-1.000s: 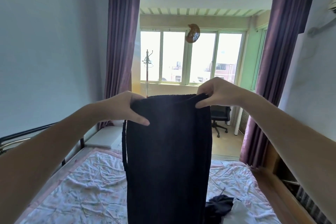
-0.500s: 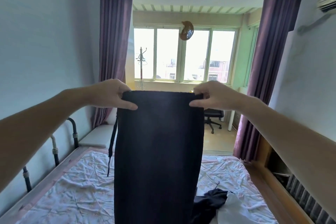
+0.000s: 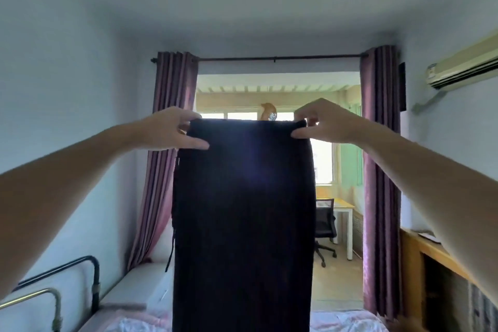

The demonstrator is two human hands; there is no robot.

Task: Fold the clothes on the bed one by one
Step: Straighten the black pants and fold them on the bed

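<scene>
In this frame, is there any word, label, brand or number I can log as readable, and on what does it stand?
No text can be read.
The sticker on the cream wall-mounted air conditioner carries print, but it is too small and blurred to make out.
The long black ribbed garment, pinched at its top edge by the left hand and the right hand, shows no tag or print.

the long hanging garment [image 3: 244, 224] was plain black. the pleated curtains [image 3: 380, 170] were dusty purple, the walls [image 3: 67, 89] pale blue, the bedsheet [image 3: 347, 322] pink-and-white patterned, the desk [image 3: 342, 205] yellow-topped.
</scene>
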